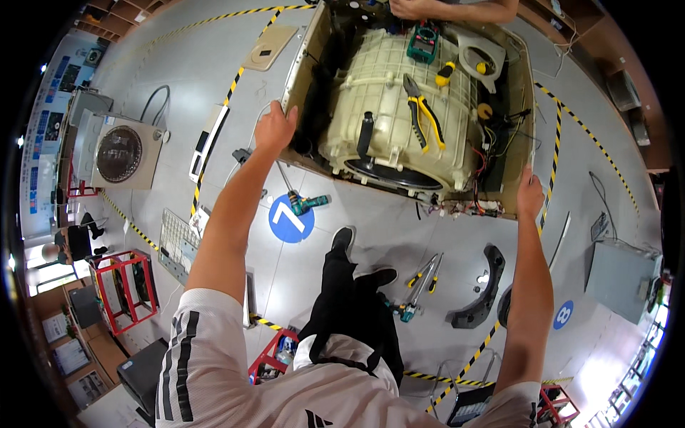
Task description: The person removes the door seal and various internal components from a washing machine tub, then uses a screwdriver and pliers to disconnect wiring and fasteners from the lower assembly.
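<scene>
A washing machine cabinet (305, 77) with its top off lies in front of me, its pale plastic tub (374, 89) exposed. My left hand (275, 127) is closed over the cabinet's left edge. On the opposite side, my right hand (529, 194) grips the right edge near its front corner. Combination pliers (414, 98) with yellow-black handles rest on the tub. Near them are a green multimeter (424, 43), a yellow-black screwdriver (445, 73) and a black strip-like piece (365, 135). Loose wires (491, 139) run along the tub's right side.
Another person's hand (414, 8) reaches over the far end. A cordless drill (308, 202) lies on the floor by the near left corner. Behind my feet are another drill (409, 312), long-nosed tools (424, 273) and a dark curved weight (486, 292). A beige panel (271, 47) lies left.
</scene>
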Tool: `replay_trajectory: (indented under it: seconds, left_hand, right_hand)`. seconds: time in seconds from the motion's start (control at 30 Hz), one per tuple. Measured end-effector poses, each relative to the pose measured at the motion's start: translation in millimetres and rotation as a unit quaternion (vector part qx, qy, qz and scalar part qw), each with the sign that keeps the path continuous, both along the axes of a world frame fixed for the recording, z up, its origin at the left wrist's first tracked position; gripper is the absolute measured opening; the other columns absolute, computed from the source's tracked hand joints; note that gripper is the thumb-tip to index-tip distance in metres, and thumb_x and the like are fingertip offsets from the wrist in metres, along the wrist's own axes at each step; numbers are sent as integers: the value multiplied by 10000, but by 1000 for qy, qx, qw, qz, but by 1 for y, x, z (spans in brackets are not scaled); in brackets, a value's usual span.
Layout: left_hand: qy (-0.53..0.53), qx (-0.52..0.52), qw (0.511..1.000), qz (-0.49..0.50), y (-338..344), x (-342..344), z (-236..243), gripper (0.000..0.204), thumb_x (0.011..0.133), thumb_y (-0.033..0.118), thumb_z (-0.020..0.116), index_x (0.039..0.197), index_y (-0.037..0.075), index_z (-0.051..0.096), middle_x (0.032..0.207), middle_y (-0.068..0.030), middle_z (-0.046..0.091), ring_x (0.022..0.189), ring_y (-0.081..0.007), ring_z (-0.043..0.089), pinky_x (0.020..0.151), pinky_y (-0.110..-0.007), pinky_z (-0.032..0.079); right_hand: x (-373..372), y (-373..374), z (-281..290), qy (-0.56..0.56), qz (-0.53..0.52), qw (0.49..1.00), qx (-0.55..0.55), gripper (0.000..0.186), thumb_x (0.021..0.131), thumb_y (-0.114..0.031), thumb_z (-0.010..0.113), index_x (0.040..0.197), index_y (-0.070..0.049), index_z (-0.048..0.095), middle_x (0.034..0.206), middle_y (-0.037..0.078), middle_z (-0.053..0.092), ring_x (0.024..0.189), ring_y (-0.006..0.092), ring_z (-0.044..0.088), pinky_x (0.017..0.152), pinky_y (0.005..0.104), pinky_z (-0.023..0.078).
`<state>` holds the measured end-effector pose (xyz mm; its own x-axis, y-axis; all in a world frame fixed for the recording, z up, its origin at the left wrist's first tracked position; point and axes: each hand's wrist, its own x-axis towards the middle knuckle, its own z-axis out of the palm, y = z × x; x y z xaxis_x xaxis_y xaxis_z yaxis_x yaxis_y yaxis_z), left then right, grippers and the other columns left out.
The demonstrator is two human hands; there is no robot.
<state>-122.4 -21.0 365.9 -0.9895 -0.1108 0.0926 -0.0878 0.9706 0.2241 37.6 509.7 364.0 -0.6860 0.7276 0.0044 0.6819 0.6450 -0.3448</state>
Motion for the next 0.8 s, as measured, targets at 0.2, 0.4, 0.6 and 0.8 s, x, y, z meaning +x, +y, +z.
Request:
replay_trajectory:
  seconds: [0.2, 0.4, 0.6, 0.8]
  left_hand:
    - [-21, -15, 1000, -9, 1, 0, 4, 423, 842, 449, 506, 912, 38, 437, 768, -253, 621, 742, -451, 593, 666, -513, 467]
    - [-39, -18, 999, -25, -2, 2, 2, 453, 818, 463, 532, 922, 36, 424, 769, -239, 623, 732, -435, 599, 658, -496, 471]
    - [-57, 1, 997, -57, -12, 4, 4, 459, 785, 425, 591, 910, 20, 415, 757, -229, 613, 745, -420, 599, 669, -468, 470]
    - [-65, 63, 993, -73, -10, 0, 2, 509, 765, 434, 603, 957, -7, 432, 813, -231, 606, 798, -397, 595, 698, -441, 462]
  right_hand:
    - [-5, 3, -2, -22, 2, 1000, -12, 657, 856, -610, 330, 1016, -39, 612, 1008, 229, 608, 970, 428, 545, 839, 475, 423]
    - [0, 10, -6, -9, -5, 1000, -17, 680, 848, -626, 334, 1089, -45, 594, 1077, 226, 587, 1032, 419, 521, 890, 454, 397]
    - [-3, 4, -3, -2, 13, 999, -45, 721, 848, -630, 349, 1257, -46, 463, 1241, 205, 498, 1165, 384, 445, 965, 406, 346]
    - [2, 40, -36, 126, 191, 973, -25, 592, 917, -462, 406, 1372, -92, 325, 1375, 146, 383, 1241, 282, 406, 996, 346, 325]
